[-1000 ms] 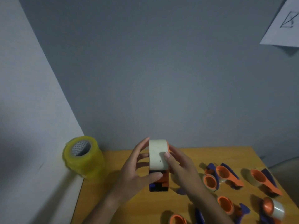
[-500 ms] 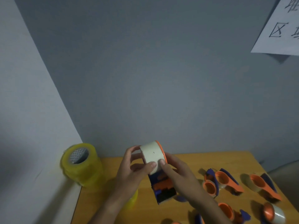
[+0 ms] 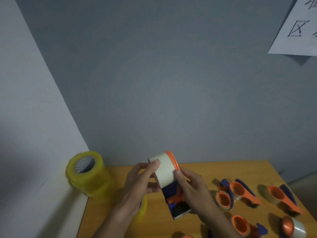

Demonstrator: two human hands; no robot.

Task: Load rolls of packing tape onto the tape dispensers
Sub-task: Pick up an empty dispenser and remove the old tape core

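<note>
tape roll on dispenser, between both hands' grip

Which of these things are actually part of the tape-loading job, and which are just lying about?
Part of the job:
- whitish tape roll, gripped by the left hand
- orange-and-blue plastic dispenser, held by the right hand
- stack of yellowish clear tape rolls
- other orange-and-blue dispensers

Lying about:
- white paper sign on the wall
- wooden table
</note>
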